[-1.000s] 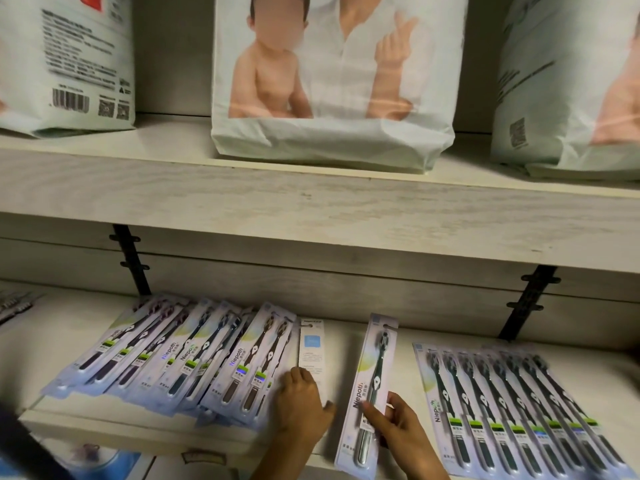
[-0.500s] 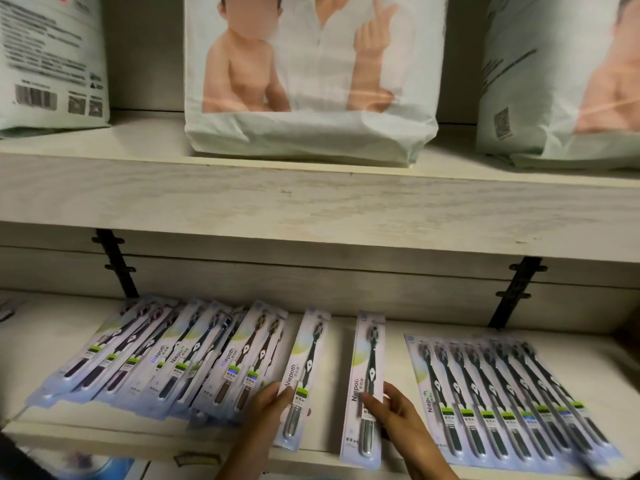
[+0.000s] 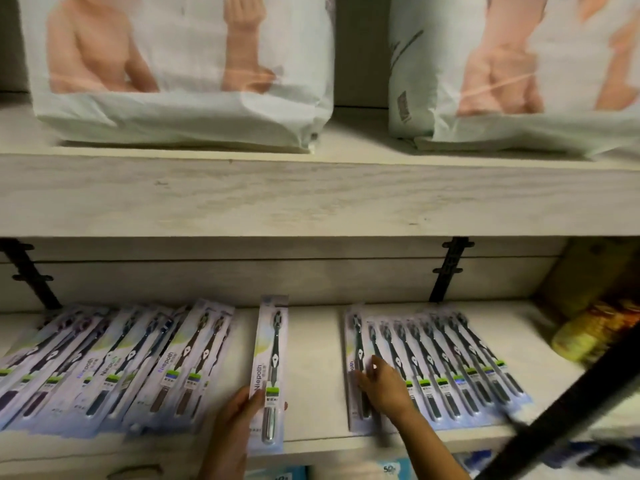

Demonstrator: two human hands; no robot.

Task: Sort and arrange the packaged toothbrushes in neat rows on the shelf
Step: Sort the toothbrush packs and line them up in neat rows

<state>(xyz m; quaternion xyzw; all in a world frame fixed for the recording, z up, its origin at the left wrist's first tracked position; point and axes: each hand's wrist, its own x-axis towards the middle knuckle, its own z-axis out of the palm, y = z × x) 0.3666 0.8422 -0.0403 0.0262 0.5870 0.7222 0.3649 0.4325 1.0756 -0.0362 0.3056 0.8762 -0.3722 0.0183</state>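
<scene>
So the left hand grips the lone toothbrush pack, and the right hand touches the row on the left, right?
Not quite: the head view shows the right hand touching the right row; the left hand does grip the lone pack.

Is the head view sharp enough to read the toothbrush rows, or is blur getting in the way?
Head view: dim overall; the single pack in the left hand is sharp, print legible; the right hand is smeared over the right row; a blurred dark bar crosses the lower right corner.
</scene>
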